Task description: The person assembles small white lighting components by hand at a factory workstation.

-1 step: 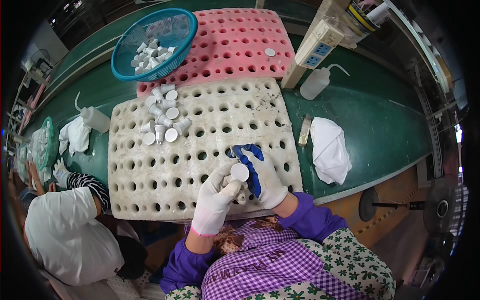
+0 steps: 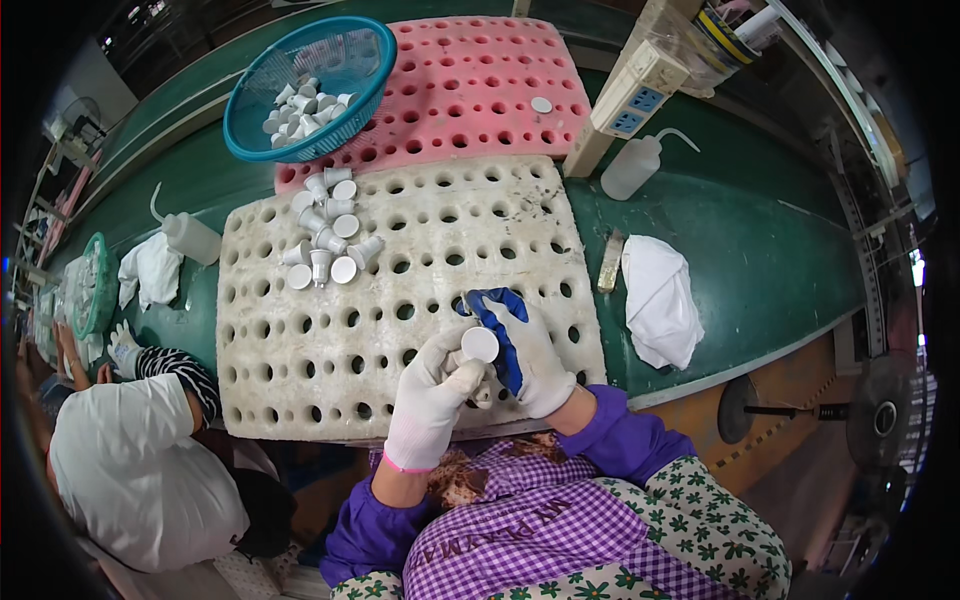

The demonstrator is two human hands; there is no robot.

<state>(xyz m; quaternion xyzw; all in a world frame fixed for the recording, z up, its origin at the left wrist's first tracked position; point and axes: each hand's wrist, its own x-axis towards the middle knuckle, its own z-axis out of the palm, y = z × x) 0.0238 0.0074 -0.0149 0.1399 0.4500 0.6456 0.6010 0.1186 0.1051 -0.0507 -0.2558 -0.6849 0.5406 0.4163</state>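
My left hand (image 2: 432,385), in a white glove, is closed on a white cup-shaped plastic part (image 2: 480,345) and holds its flat round face upward. Close beside it, my right hand (image 2: 525,350) wears a white glove with blue-coated fingers. Those fingers are bent over near the part, and what they hold, if anything, is hidden. Both hands are above the near edge of a white foam board (image 2: 430,240) full of round holes. Toward the board's far left lies a loose pile of similar white plastic parts (image 2: 328,238), some upended, some on their sides.
A blue basket (image 2: 258,155) of white parts stands on a pink holed foam board (image 2: 480,65). On the right are a squeeze bottle (image 2: 632,168), a socket post (image 2: 625,105), a narrow block (image 2: 609,262) and a white cloth (image 2: 662,300). A co-worker (image 2: 140,460) sits at left.
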